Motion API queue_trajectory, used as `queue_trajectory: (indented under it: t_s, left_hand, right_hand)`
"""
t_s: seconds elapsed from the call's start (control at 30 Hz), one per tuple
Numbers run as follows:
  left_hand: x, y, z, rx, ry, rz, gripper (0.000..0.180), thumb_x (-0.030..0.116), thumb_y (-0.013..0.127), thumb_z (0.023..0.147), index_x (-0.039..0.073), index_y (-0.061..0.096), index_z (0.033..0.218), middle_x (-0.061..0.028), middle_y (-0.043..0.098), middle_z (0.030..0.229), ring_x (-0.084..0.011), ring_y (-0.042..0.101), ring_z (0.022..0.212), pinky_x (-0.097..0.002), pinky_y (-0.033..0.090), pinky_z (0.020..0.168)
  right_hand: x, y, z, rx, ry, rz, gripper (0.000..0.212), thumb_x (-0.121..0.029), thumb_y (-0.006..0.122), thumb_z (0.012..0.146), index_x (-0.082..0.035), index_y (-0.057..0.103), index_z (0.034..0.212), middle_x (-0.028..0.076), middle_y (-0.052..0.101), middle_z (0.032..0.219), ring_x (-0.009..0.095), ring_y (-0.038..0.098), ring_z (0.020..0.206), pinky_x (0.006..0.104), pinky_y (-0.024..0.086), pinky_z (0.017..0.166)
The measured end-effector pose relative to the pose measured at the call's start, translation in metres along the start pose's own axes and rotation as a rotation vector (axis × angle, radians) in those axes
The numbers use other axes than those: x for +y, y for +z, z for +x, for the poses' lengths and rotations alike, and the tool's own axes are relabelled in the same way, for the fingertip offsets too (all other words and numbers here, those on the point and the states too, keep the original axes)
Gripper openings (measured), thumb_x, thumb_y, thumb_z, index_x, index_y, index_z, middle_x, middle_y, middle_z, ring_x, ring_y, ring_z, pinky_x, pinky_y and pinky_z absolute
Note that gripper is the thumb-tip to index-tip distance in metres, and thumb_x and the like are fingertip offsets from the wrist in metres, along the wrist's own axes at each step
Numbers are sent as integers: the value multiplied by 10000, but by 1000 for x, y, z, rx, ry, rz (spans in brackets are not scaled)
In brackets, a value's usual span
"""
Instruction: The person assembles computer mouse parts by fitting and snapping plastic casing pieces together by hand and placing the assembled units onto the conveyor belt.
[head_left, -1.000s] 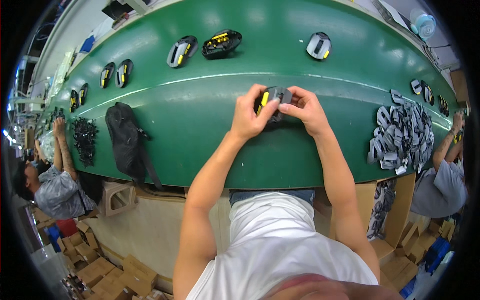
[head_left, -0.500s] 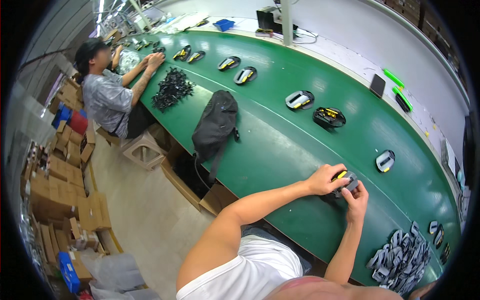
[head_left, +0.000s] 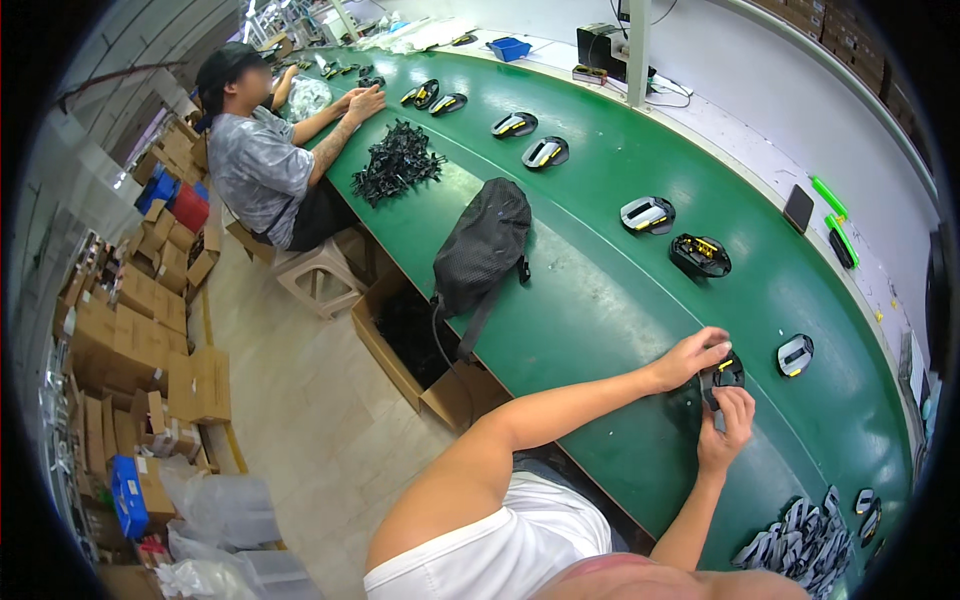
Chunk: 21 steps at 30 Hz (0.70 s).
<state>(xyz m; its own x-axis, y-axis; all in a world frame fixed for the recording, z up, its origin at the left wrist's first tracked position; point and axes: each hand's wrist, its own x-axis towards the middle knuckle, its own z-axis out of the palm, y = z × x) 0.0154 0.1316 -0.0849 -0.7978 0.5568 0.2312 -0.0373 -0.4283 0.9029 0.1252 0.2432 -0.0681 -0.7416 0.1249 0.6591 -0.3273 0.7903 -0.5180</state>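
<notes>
A black, mouse-shaped device (head_left: 731, 369) with yellow parts is held between my hands, just above the green bench. My left hand (head_left: 690, 360) curls its fingers over the far left edge of it. From the near side my right hand (head_left: 730, 428) grips it, with fingers bent at its lower end; a grey piece there is partly covered by the fingers. Beyond them on the bench lies a similar grey device (head_left: 795, 355). Farther left sit an open black one with yellow inside (head_left: 700, 257) and a grey and black one (head_left: 648, 214).
Near my right forearm is a pile of grey plastic parts (head_left: 800, 545). A black mesh bag (head_left: 485, 245) lies on the bench to my left, with a heap of small black parts (head_left: 398, 162) beyond it. A co-worker (head_left: 265, 150) sits farther along. An open carton (head_left: 400, 340) stands below the edge.
The view has shifted, so the bench appears farther right. The device has turned and shows more of its black side. My left fingers have moved from its top to its edge.
</notes>
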Motion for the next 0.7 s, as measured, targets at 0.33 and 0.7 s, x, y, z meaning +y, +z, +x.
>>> queue_trajectory:
  t_s: [0.33, 0.7]
  left_hand:
    - [-8, 3, -12, -77, -256, 178, 317, 294, 515, 901, -2, 564, 1005, -47, 615, 784, -105, 573, 717, -268, 466, 647]
    - [-9, -6, -13, 45, -35, 574, 356, 320, 496, 912, -33, 461, 943, -205, 593, 650, -372, 615, 610, -427, 448, 527]
  right_hand:
    - [-9, -6, -6, 19, 91, 49, 463, -4, 573, 656, -48, 554, 1117, 166, 432, 1308, 360, 383, 1250, 442, 292, 1037]
    - [20, 16, -3, -28, 693, 522, 316, -239, 620, 869, 54, 598, 986, 51, 606, 810, 87, 533, 745, 242, 451, 666]
